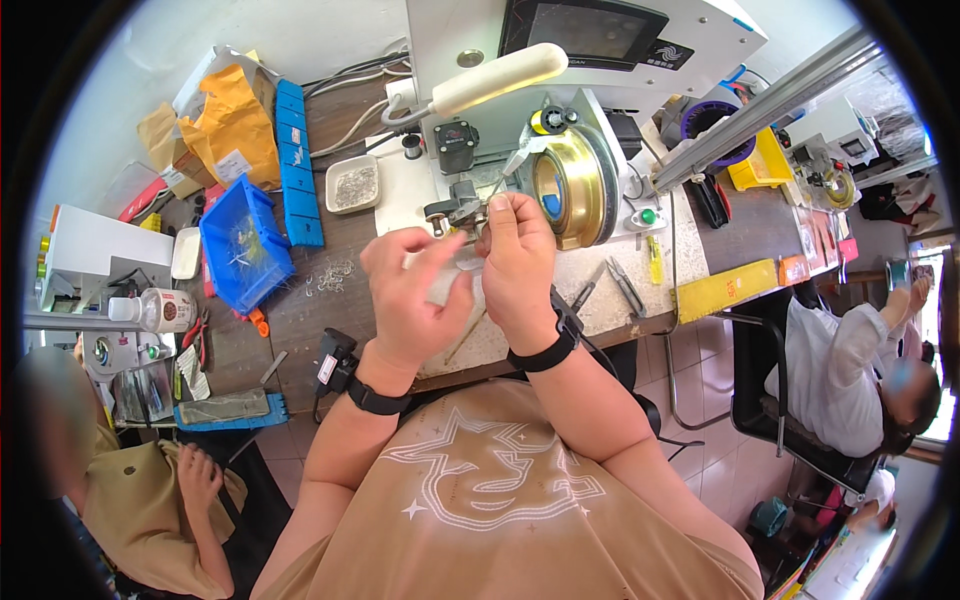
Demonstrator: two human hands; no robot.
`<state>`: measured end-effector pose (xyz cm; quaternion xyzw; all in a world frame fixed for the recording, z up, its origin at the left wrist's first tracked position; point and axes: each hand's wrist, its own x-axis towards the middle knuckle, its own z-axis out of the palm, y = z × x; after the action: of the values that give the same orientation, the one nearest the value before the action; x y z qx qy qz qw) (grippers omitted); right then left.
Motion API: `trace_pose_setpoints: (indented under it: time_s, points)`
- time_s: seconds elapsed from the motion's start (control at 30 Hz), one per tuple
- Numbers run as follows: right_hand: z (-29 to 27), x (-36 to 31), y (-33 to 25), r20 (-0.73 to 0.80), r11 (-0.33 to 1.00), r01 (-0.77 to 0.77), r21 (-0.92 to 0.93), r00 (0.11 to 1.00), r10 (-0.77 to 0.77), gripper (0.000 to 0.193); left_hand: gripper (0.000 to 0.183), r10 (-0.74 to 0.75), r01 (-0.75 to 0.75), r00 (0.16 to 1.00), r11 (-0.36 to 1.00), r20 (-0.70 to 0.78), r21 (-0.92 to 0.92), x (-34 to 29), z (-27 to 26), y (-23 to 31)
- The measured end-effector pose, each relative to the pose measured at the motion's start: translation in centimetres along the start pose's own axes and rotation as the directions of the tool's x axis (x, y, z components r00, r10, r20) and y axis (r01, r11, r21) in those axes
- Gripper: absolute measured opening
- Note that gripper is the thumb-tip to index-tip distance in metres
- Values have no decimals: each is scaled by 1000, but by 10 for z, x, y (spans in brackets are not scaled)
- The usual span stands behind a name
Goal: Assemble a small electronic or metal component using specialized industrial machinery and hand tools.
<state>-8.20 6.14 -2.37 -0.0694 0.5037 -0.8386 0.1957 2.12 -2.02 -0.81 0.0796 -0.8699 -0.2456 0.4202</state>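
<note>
My left hand (pixel 420 300) is raised above the bench edge, its thumb and fingers apart and slightly blurred, with nothing seen in it. Close beside it, my right hand (pixel 520 260) is closed in a pinch at the small metal head (pixel 465 208) of a bench machine. Whatever sits between those fingertips is too small and covered to name. Just right of the pinch stands the machine's brass-coloured wheel (pixel 555 190), with a small yellow-and-black roller (pixel 548 121) above it. A cream padded handle (pixel 500 82) slants over the machine.
Small silver pieces (pixel 332 277) lie left of my hands, near a white dish (pixel 331 190) of similar bits. A blue bin (pixel 222 262) stands farther left. Tweezers (pixel 627 288) and a slim tool (pixel 588 288) rest at right. Co-workers sit on both sides.
</note>
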Motion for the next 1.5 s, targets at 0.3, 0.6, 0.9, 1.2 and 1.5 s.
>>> trace_pose_setpoints:
  time_s: [0.3, 0.6, 0.9, 1.2, 1.5]
  points:
    - [-10, 6, 14, 46, 967, 140, -213, 990, -134, 15, 38, -595, 698, 643, 715, 482, -48, 0, 16, -38]
    - [-10, 7, 16, 36, 977, 129, -172, 992, -124, 14, 35, -531, 519, 647, 832, 547, 195, 25, 1, -28]
    - [-2, 1, 7, 8, 994, 98, -55, 995, -97, 15, 31, -530, 511, 740, 843, 415, 165, 17, 8, -25]
    - [-8, -13, 1, -32, 978, -78, 195, 996, 86, 32, 25, -580, 598, 766, 801, 277, 20, -24, 11, -8]
    - [-19, -27, 1, -42, 987, -87, 134, 995, 94, 31, 23, -434, 452, 892, 851, 125, -267, -14, 16, 7]
